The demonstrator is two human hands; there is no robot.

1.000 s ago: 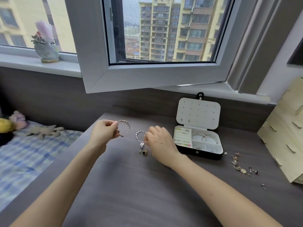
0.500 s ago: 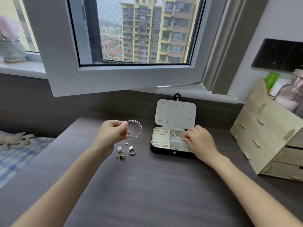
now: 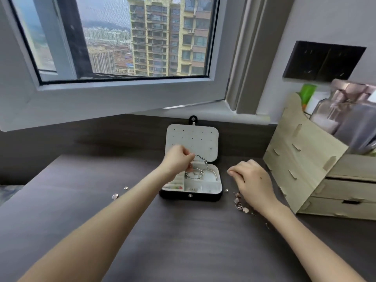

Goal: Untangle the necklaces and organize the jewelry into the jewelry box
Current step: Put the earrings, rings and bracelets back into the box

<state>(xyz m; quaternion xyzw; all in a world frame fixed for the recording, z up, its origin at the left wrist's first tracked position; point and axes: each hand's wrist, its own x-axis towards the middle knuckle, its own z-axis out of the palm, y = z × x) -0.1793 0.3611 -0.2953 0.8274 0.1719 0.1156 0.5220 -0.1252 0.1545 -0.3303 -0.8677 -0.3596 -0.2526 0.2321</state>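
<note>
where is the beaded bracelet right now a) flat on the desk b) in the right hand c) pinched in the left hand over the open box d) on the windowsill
c: the left hand pinches the beaded bracelet, which hangs over the open jewelry box.

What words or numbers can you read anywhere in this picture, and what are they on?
No words or numbers can be read.
The jewelry box is plain, and its lid has only small holes.
The green packet and the bottle behind the wooden organizer are too blurred to show any label.
</note>
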